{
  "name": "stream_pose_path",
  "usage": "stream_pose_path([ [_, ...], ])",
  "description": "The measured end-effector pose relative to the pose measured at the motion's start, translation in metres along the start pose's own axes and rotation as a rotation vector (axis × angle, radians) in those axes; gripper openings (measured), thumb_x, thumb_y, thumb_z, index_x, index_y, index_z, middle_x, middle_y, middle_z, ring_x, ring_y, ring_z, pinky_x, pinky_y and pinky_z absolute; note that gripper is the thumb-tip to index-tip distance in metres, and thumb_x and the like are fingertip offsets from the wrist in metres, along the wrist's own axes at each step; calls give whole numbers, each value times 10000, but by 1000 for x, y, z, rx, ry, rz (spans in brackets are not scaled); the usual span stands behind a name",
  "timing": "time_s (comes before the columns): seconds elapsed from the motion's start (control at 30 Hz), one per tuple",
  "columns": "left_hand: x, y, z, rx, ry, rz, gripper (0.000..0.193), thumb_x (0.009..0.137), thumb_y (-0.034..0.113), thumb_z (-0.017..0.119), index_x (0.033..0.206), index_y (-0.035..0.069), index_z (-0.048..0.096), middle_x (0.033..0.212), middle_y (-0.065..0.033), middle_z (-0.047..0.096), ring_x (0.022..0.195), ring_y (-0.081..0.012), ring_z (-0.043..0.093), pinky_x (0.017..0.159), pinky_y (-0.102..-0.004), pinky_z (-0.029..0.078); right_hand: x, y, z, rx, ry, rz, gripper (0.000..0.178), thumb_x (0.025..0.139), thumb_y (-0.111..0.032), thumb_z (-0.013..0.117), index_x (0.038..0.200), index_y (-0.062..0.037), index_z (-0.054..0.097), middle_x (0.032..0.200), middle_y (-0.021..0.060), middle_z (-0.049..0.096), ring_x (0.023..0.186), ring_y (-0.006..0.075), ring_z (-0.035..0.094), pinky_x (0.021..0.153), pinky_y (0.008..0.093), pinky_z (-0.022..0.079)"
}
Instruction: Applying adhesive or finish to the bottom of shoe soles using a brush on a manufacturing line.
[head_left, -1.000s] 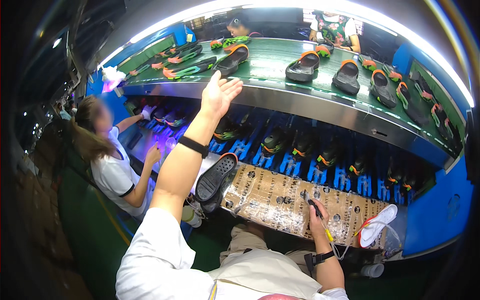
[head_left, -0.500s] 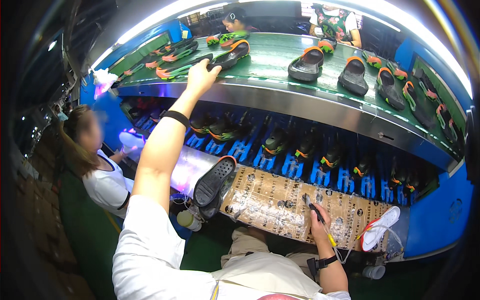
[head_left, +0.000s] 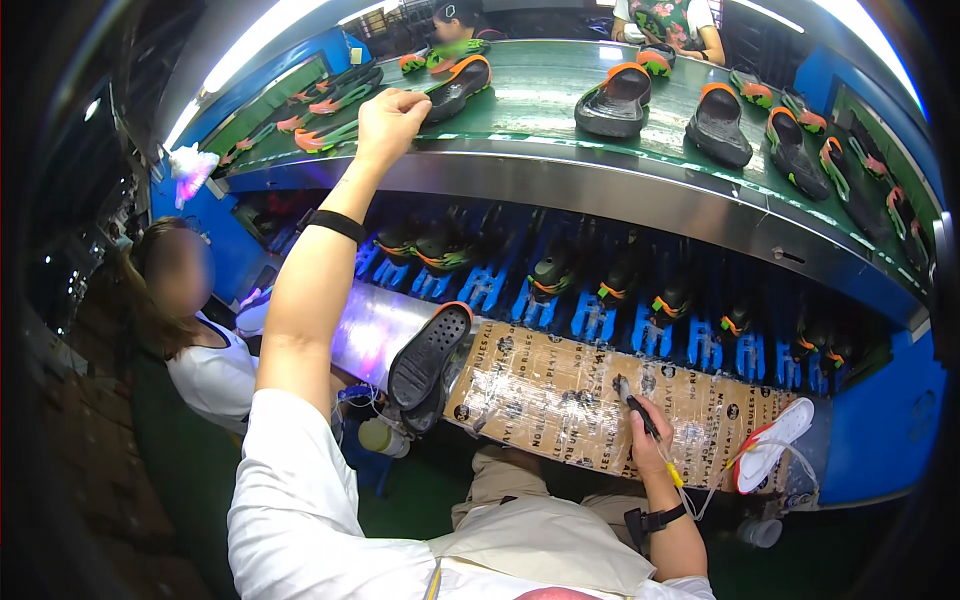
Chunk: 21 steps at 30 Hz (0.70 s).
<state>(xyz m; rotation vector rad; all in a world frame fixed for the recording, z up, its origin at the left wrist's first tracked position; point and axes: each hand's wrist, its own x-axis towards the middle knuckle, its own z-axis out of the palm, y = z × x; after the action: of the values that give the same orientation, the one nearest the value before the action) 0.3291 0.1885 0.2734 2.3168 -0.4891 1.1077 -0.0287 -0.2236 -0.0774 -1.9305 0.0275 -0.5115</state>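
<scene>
On green conveyor, head view | left hand [head_left: 392, 112] closed on black-orange sandal [head_left: 455, 87], not yet lifted | right hand [head_left: 648, 447] clamped on pen tool [head_left: 634, 400] over cardboard-wrapped desk [head_left: 560, 385] | 1 black sandal [head_left: 428, 360] at desk end.

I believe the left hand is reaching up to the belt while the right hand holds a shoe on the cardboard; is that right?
Not quite: the head view shows the right hand holding a pen-like tool, not a shoe, on the cardboard. The left hand does reach the belt.
</scene>
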Motion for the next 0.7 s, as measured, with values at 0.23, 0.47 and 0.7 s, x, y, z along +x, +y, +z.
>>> stream_pose_path([
  [0.23,5,8,8,183,-52,82,191,845,236,771,949,89,835,919,-154,757,830,-325,733,798,-416,573,0,-1,2,3,1,-15,263,948,-140,711,1167,5,730,1042,186,744,945,330,722,857,388,552],
  [0.47,16,11,8,283,-165,146,211,852,232,755,927,44,812,876,-174,761,841,-359,737,819,-444,570,0,1,3,6,2,-5,262,941,-131,713,1161,10,732,1023,191,742,929,334,721,845,391,551],
  [0.7,31,-9,1,-269,-37,-464,306,965,271,689,997,-24,761,819,-138,754,763,-236,728,736,-400,573,3,-3,4,0,-2,-7,268,930,-122,716,1157,20,731,1007,194,743,910,337,721,829,392,554],
])
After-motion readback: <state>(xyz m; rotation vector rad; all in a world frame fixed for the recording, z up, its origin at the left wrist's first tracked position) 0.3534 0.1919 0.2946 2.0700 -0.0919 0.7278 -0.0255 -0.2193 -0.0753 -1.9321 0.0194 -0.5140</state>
